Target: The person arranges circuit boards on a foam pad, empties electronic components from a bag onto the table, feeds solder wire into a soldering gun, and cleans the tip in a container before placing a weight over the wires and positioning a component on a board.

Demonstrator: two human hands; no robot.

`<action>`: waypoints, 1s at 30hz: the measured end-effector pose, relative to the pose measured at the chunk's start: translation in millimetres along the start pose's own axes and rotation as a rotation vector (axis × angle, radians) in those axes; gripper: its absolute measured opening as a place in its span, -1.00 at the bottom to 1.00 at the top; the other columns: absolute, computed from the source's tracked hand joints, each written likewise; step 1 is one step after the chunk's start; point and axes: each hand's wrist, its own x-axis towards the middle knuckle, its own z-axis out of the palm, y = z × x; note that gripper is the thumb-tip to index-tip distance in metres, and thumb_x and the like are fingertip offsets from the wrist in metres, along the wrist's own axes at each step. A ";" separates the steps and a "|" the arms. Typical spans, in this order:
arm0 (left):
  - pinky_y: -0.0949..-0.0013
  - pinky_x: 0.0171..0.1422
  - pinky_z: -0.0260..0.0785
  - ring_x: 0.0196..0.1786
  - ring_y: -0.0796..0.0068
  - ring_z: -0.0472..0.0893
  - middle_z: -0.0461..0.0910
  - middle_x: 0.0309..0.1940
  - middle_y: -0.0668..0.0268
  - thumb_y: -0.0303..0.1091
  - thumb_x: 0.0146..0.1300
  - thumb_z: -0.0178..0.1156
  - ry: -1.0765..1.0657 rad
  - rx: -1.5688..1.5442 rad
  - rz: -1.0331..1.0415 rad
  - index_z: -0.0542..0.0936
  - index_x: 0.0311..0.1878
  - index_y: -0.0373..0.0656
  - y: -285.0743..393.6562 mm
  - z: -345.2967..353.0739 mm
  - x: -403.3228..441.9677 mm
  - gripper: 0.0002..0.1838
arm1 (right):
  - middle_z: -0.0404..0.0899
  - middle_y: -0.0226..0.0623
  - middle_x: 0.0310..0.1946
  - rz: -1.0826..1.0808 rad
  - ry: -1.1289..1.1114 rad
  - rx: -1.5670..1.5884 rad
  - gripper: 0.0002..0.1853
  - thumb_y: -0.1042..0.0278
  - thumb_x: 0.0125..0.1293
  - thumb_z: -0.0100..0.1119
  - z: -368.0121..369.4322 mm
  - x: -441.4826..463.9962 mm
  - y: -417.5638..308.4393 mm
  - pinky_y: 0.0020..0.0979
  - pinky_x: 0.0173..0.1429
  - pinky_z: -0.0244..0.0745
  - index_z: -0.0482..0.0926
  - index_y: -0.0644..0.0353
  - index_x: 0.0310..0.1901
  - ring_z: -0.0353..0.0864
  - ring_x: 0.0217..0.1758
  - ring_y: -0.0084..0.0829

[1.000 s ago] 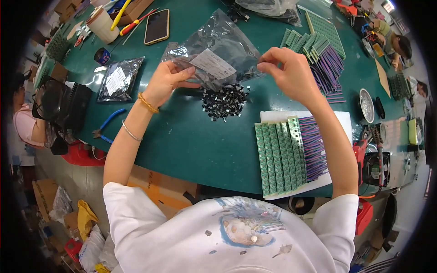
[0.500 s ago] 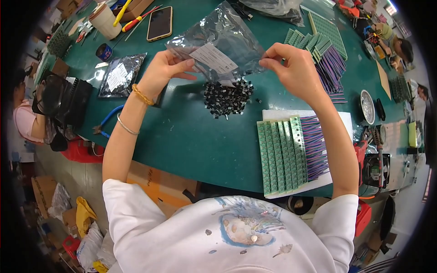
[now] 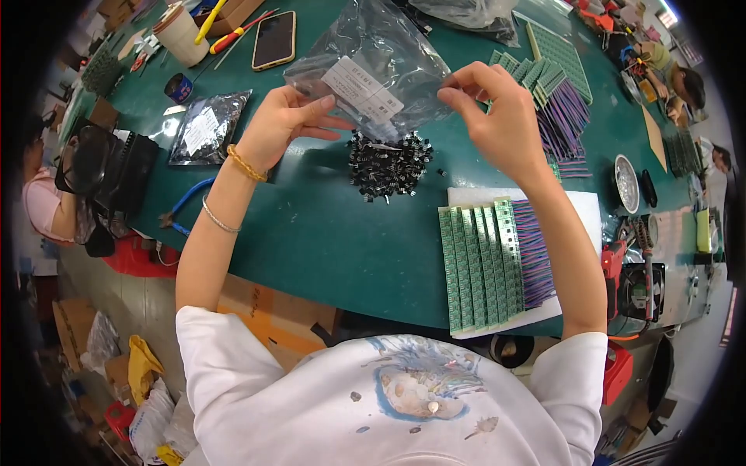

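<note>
In the head view, the left hand (image 3: 291, 128) pinches the near left edge of a clear plastic bag (image 3: 381, 39) between thumb and forefinger, its other fingers loosely extended; the right hand (image 3: 501, 116) pinches the right corner. The bag and its white label (image 3: 361, 89) cover the far side of a pile of small black parts (image 3: 390, 171) on the green desk (image 3: 334, 256).

A filled bag (image 3: 208, 132) lies beside the left wrist, and the left forearm partly hides a blue-handled tool (image 3: 185, 199). Beyond sit a phone (image 3: 274, 40) and a screwdriver (image 3: 227, 40).

The right forearm crosses a white pad (image 3: 581, 206) carrying green circuit strips (image 3: 480, 268) with purple wires (image 3: 535, 256). A metal bowl (image 3: 626, 184) stands farther right.
</note>
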 end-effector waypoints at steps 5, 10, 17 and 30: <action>0.31 -0.13 0.55 -0.09 0.15 0.64 0.55 -0.07 0.08 -0.30 0.28 0.15 -0.004 0.004 -0.004 0.41 0.05 -0.40 -1.6 -0.9 -0.9 -0.61 | 0.62 -0.34 -0.47 0.018 -0.015 -0.027 -0.89 0.36 0.09 0.28 2.5 2.3 4.2 -0.36 -0.22 0.41 0.61 0.18 -0.37 0.50 -0.33 -0.37; 0.38 -0.17 0.56 -0.23 0.29 0.67 0.59 -0.17 0.11 -0.24 0.25 0.20 0.055 -0.011 -0.019 0.45 -0.01 -0.43 2.6 0.1 -0.7 -0.58 | 0.63 -0.29 -0.46 0.112 -0.017 0.026 -0.85 0.33 0.10 0.28 -1.8 6.7 5.7 -0.40 -0.19 0.44 0.62 0.21 -0.35 0.54 -0.32 -0.39; 0.48 -0.28 0.53 -0.37 0.46 0.65 0.61 -0.25 0.22 -0.27 0.29 0.14 0.099 -0.139 -0.092 0.50 -0.16 -0.27 4.0 -10.7 12.9 -0.77 | 0.65 -0.25 -0.37 0.294 -0.004 0.199 -0.69 0.27 0.18 0.25 -0.3 11.2 20.8 -0.45 -0.14 0.44 0.57 0.32 -0.12 0.59 -0.27 -0.50; 0.41 -0.08 0.50 -0.13 0.42 0.60 0.55 -0.05 0.12 -0.13 0.32 0.10 0.300 0.182 -0.002 0.36 0.20 -0.32 0.0 -4.3 3.1 -0.48 | 0.61 -0.15 -0.33 0.444 -0.156 0.514 -0.68 0.35 0.25 0.12 -140.4 -143.8 -19.4 -0.43 -0.04 0.46 0.51 0.47 -0.09 0.62 -0.20 -0.39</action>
